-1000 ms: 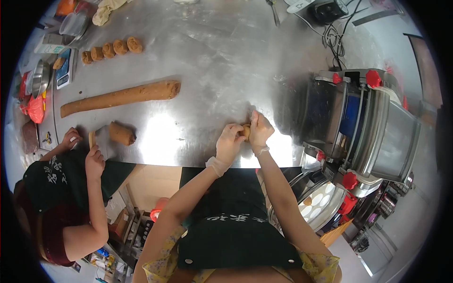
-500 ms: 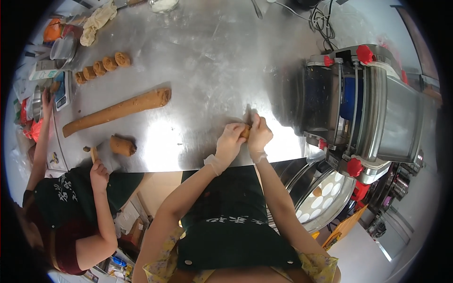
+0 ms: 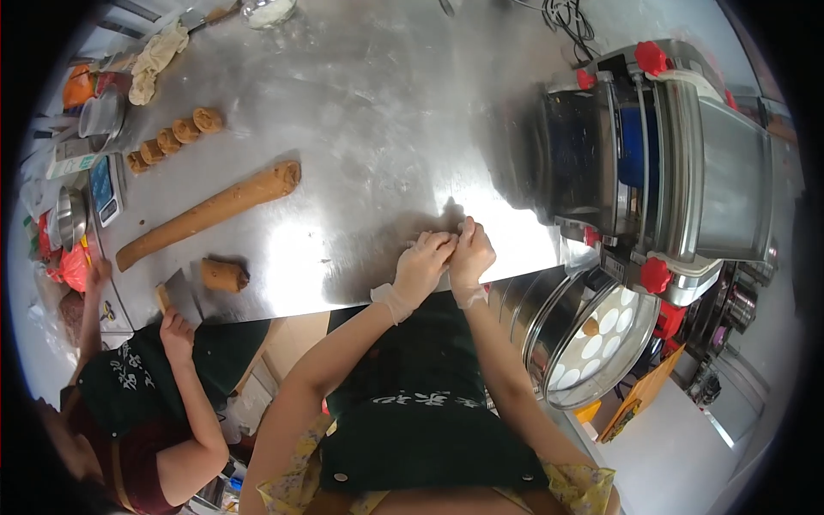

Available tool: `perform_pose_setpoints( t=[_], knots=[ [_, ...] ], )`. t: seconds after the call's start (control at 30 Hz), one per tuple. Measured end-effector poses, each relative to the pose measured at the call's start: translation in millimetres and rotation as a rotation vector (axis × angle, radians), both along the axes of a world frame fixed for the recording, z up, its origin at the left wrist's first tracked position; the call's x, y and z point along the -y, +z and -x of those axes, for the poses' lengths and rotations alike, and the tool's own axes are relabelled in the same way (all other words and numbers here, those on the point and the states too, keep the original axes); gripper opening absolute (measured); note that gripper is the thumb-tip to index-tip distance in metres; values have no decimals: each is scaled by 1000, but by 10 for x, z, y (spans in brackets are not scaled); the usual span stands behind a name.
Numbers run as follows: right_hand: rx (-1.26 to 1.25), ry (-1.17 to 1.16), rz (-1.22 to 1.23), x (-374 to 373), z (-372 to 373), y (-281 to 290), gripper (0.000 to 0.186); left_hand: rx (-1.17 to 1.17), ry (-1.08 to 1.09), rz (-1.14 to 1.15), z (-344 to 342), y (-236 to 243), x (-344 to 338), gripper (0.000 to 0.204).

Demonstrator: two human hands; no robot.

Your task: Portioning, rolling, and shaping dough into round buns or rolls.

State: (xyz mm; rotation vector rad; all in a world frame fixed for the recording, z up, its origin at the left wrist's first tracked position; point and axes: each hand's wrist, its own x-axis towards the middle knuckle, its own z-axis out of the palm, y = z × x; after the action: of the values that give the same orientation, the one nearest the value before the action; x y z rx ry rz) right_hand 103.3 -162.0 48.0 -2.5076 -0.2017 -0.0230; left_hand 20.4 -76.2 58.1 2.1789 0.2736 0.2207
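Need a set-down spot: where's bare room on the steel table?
Biggest: middle of the table, beyond the hands, between the log and the machine. Smaller: near edge, between the short roll and the hands. Crowded: left end, with the scale, metal bowl and co-worker's scraper.

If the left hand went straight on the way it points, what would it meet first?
Probably the right hand: the left hand points forward and to the right, close up to it. Whether anything sits between them is hidden, and depth is hard to judge.
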Motion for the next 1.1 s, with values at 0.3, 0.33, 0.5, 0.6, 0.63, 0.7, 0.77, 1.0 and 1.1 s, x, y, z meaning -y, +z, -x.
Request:
perform_pose_setpoints(
  t=[0.3, 0.33, 0.5, 0.6, 0.63, 0.7, 0.77, 1.0, 1.1],
  knots=[
    [44, -1, -153, -330, -194, 127, 34, -64, 238, 216, -110, 41, -145, 54],
    [42, -1, -155, -403, -229, 133, 34, 1, 228, 150, -184, -4, -243, 58],
    [238, 175, -12, -536, -456, -144, 39, 4, 116, 29, -162, -176, -394, 62],
    [267, 232, 83, -475, -451, -171, 38, -57, 303, 380, -202, -99, -427, 61],
    [173, 261, 126, -486, -454, -161, 36, -97, 239, 281, -202, -113, -465, 62],
    [136, 208, 110, -467, -369, -144, 33, -137, 174, 182, -190, -95, -479, 63],
    [96, 149, 97, -448, -291, -159, 30, -133, 54, 120, -129, -21, -426, 66],
    [244, 168, 91, -332, -199, -163, 32, -185, 179, 419, -90, 1, -469, 60],
    [128, 154, 114, -308, -82, -12, 26, -160, 18, 137, -53, -19, -482, 58]
  ],
)
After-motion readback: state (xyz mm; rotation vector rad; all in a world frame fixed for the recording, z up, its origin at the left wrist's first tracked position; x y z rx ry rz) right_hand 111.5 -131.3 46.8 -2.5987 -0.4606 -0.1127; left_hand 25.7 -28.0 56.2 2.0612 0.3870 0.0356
